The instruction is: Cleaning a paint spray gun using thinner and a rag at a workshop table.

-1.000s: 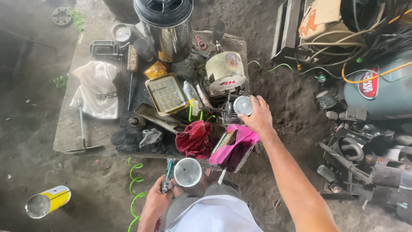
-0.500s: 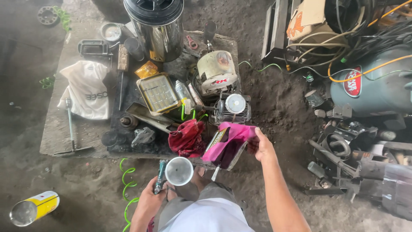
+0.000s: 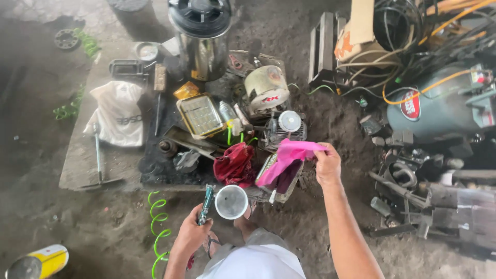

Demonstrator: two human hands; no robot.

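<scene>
Change since half a second ago: the right hand [image 3: 327, 166] has lifted the pink cloth [image 3: 287, 155] off the open box [image 3: 281, 178], so the cloth now hangs stretched from the hand instead of lying bunched; the left hand [image 3: 192, 233] has barely shifted.
Head view, right hand: fingers pinched on one corner of the pink cloth, held up above the floor, likely to shake it loose or get a clean part.
Head view, left hand: fingers wrapped shut round the handle of a spray gun [image 3: 208, 202], whose round metal cup [image 3: 231, 202] faces up, open mouth level, probably so nothing spills.
Pink cloth, place: in the air just past the near edge of the concrete slab [image 3: 77, 165], beside the red cloth [image 3: 235, 164].
Slab, far edge: a tall steel urn [image 3: 202, 39] stands upright.
Slab, middle: a small engine [image 3: 281, 126] and a metal tray [image 3: 200, 114].
Floor, near left: a green coiled hose [image 3: 157, 227] trails toward the spray gun; a yellow can [image 3: 39, 262] lies on its side.
</scene>
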